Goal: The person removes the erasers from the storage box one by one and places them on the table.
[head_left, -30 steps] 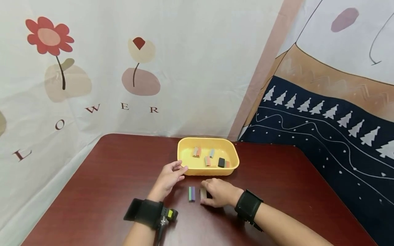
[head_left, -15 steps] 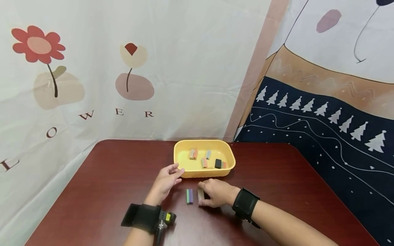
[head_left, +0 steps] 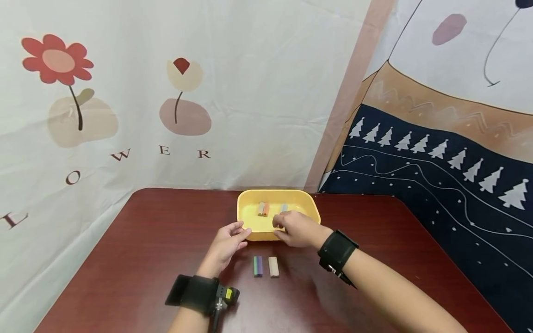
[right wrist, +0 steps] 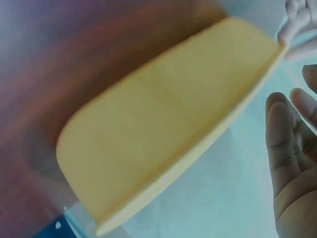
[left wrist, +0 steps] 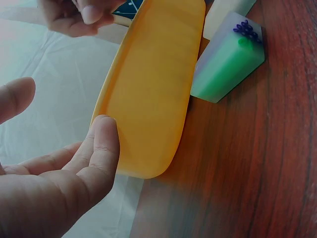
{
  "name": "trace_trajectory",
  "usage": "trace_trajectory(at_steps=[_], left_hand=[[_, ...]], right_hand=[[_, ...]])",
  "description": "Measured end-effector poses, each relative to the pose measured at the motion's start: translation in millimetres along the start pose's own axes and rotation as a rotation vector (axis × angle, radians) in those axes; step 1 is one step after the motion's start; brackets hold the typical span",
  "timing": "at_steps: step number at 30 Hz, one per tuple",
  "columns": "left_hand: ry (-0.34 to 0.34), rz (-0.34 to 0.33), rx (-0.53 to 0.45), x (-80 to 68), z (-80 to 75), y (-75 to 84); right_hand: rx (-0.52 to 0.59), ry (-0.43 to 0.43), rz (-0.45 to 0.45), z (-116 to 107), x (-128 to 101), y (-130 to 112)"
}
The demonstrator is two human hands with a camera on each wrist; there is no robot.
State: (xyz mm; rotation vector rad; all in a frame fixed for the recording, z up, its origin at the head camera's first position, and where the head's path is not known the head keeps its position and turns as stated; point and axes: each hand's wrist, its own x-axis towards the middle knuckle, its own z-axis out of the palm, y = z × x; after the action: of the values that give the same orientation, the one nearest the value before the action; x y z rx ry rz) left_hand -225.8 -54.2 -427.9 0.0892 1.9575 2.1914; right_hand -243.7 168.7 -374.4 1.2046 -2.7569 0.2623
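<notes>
Head view: yellow plastic tray point(head_left: 250, 217) on a dark red wooden table point(head_left: 137, 259), at 12 o'clock from both hands.

Left hand point(head_left: 226, 241) rests at the tray's near-left corner, about 7 o'clock from the tray's middle. Fingers relaxed, slightly apart, fingertips point(left wrist: 104, 134) touching the outer wall; they grip nothing.

Right hand point(head_left: 296, 228) hovers over the tray's near rim, at 5 o'clock from the tray's middle. Fingers curled downward and close together; cannot tell from the head view whether they pinch anything. In the right wrist view the fingers look loosely straight with nothing between them, but that frame is blurred.

On the table at 6 o'clock from the tray, apart from both hands: a green-and-purple block point(head_left: 258, 266) and just beside it, at its 3 o'clock, a beige block point(head_left: 273, 266), lying parallel.

In the tray, far side: a tan-and-orange block pair point(head_left: 263, 209) and a pale blue block point(head_left: 284, 207) at its 3 o'clock.
</notes>
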Motion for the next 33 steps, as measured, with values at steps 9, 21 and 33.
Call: trace_trajectory(at_steps=[9, 21, 33], left_hand=[[-0.019, 0.007, 0.006, -0.9, -1.5, -1.0], [0.006, 0.021, 0.041, -3.9, -2.2, -1.8], [0.008, 0.015, 0.061, 0.0, -0.9, -1.6]], right_hand=[[0.018, -0.096, 0.057, -11.8, 15.0, 26.1], [-0.06, -0.274, -0.001, -4.0, 32.8, 52.4], [-0.212, -0.379, 0.035, 7.6, 46.6, 61.9]])
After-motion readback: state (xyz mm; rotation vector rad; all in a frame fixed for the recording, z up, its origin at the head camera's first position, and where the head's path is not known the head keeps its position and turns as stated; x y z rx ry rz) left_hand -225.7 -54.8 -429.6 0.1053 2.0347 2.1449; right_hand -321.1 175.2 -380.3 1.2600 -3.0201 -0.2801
